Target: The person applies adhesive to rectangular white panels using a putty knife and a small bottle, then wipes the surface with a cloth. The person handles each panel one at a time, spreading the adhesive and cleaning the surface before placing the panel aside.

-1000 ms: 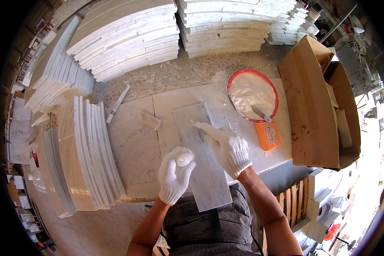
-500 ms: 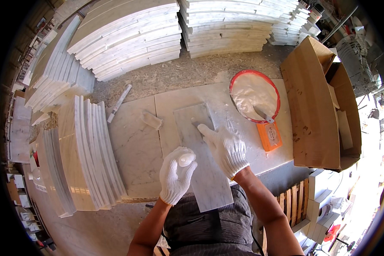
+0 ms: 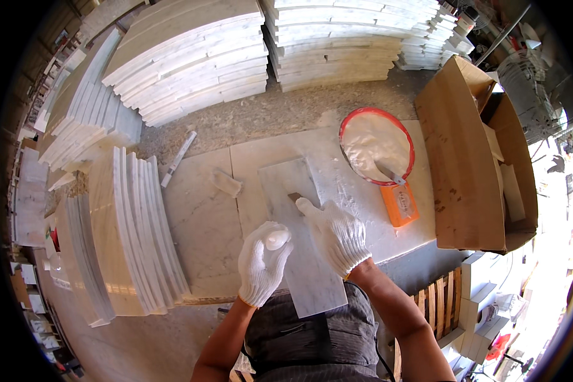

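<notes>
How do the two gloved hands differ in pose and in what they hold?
The left hand is turned palm-up, the right hand back-up. The left hand cups a white lump; the right hand holds a small flat tool over the grey-white slab. Both hands wear white knit gloves.

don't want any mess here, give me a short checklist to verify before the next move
1. Left hand, gloved, holds white lump: ok.
2. Right hand, gloved, holds small flat tool: ok.
3. Tool touching the stone strip: cannot tell.
4. Strip wholly on the table: not ok, near end juts past its edge.
5. Tub of white paste open: ok, a scraper rests in it.
</notes>
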`<state>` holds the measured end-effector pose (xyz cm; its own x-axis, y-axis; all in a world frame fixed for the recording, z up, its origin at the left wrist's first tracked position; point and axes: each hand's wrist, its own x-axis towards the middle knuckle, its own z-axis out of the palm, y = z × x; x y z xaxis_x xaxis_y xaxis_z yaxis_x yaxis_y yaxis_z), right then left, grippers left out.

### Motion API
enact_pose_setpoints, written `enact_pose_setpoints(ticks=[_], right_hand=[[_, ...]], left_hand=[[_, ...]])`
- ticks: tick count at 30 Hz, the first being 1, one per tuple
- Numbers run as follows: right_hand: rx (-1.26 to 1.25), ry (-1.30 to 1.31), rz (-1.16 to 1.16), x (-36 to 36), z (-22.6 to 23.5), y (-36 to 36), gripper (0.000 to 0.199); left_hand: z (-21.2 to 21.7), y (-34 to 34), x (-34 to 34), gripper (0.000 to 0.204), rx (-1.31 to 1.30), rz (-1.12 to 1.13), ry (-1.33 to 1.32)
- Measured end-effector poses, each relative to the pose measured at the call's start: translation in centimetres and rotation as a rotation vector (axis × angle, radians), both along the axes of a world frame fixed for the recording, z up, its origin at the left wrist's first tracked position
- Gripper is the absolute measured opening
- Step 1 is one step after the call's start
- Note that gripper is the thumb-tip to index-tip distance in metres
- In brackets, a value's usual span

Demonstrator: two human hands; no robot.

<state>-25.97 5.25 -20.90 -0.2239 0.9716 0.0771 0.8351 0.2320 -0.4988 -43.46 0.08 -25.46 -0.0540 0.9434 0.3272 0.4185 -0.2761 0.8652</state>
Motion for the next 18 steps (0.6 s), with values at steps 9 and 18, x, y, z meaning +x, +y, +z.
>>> enact_pose_setpoints(ticks=[9,18], right_hand=[[0.096,0.029,0.029,-0.4,-2.2,1.9,0.039],[-0.046,0.036,0.007,1.0,1.2,-2.7,0.043]], left_hand=[[-0.5,-0.1,0.2,0.034,-0.023,-0.007,-0.047],[0.0,-0.3,0.2,0.030,-0.067,0.034,-0.068]])
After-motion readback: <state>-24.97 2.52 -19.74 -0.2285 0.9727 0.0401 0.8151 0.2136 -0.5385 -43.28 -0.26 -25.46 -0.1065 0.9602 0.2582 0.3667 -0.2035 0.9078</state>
